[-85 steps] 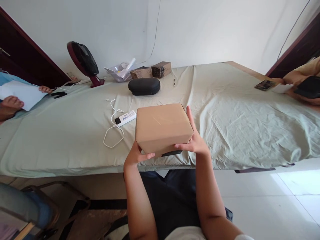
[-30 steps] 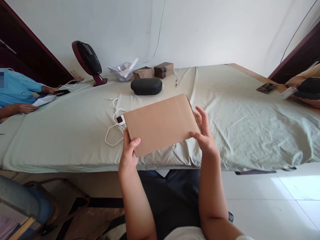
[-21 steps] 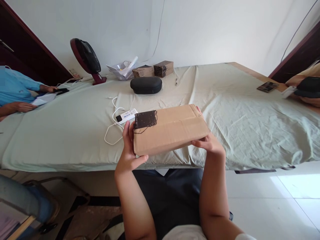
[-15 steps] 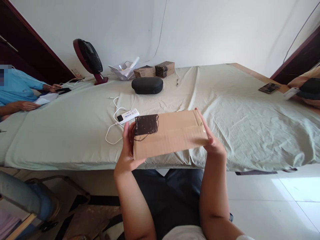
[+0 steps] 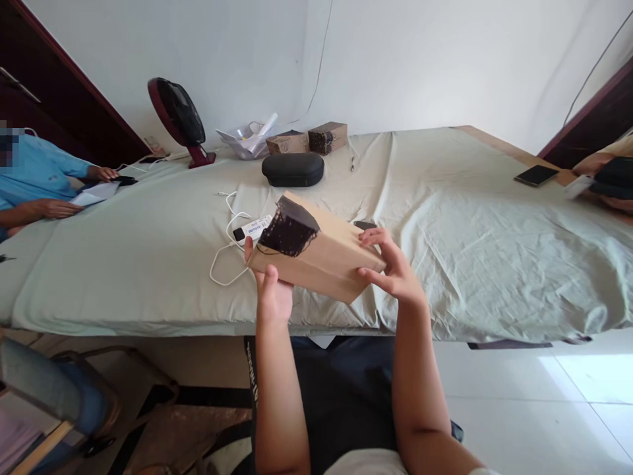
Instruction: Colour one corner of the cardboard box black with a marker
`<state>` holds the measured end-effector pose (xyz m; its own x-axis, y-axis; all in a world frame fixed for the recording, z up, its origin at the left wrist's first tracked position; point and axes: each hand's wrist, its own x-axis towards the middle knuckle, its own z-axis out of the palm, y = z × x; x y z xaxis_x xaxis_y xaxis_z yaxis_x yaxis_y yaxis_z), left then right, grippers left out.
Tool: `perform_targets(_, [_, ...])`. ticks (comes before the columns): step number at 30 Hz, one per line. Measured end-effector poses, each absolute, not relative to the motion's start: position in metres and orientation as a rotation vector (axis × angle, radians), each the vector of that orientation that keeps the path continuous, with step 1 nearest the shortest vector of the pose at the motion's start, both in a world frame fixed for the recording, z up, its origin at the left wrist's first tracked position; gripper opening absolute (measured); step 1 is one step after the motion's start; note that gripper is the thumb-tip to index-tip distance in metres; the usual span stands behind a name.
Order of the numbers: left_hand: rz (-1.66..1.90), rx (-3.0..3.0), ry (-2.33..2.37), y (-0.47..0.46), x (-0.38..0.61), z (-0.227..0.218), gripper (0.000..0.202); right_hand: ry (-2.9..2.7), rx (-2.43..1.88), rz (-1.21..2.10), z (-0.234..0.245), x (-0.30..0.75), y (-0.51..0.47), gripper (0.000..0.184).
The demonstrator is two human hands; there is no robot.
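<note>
A brown cardboard box with a black scribbled patch at its left end is held tilted above the front of the table. My left hand supports its lower left corner, thumb on the near side and fingers partly hidden behind and under it. At the right end, my right hand grips the box between thumb and fingers. Just behind the box's left end lies a white power-strip-like device with a white cable. A dark flat object shows partly behind the box's right side.
Farther back on the cloth-covered table are a black hard case, two small cardboard boxes, a clear basket and a fan. A phone lies right. People sit at both ends, one in a blue shirt.
The box has turned and tilted, its right end dropping toward me, showing another side. My left hand shifted under its corner; my right hand moved onto its right end. A dark object came into view.
</note>
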<state>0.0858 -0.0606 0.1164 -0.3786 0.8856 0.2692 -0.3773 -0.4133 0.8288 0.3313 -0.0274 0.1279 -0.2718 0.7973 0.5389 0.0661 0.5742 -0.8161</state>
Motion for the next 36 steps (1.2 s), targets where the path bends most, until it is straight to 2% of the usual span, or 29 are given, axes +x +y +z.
perform_targets(2, [2.059,0.873,0.963,-0.055,0.096,0.116,0.105,-1.741,-0.708,0.896,0.129,0.326,-0.028,0.029])
perform_targets(5, [2.185,0.962,1.075,-0.049,0.105,0.116,0.099,-1.667,-0.816,0.934,0.125,0.317,-0.027,0.031])
perform_targets(6, [2.193,1.015,1.094,-0.049,0.106,0.116,0.096,-1.635,-0.859,0.940,0.123,0.315,-0.026,0.040])
perform_targets(9, [2.198,1.119,1.103,-0.051,0.099,0.115,0.086,-1.621,-0.955,1.014,0.116,0.314,-0.022,0.103])
perform_targets(10, [2.188,1.145,1.090,-0.053,0.095,0.113,0.083,-1.640,-0.997,1.037,0.115,0.316,-0.021,0.114])
perform_targets(11, [2.169,1.167,1.075,-0.055,0.090,0.112,0.080,-1.673,-1.034,1.047,0.115,0.318,-0.021,0.117])
perform_targets(15, [2.064,1.190,1.025,-0.058,0.076,0.105,0.070,-1.818,-0.909,1.059,0.116,0.323,-0.020,0.088])
perform_targets(16, [2.048,1.190,1.015,-0.058,0.074,0.104,0.069,-1.824,-0.836,1.098,0.114,0.323,-0.020,0.085])
perform_targets(20, [1.922,1.261,1.002,-0.059,0.071,0.107,0.073,-1.763,-0.733,1.267,0.098,0.319,-0.016,0.092])
perform_targets(24, [1.715,1.414,0.971,-0.066,0.069,0.113,0.079,-1.748,-0.806,1.095,0.084,0.317,-0.007,0.087])
perform_targets(30, [1.627,1.454,1.021,-0.075,0.067,0.118,0.112,-1.787,-0.789,0.993,0.082,0.307,-0.004,0.077])
perform_targets(36, [1.679,1.375,1.192,-0.080,0.059,0.122,0.106,-1.873,-0.750,0.809,0.094,0.292,-0.010,0.089])
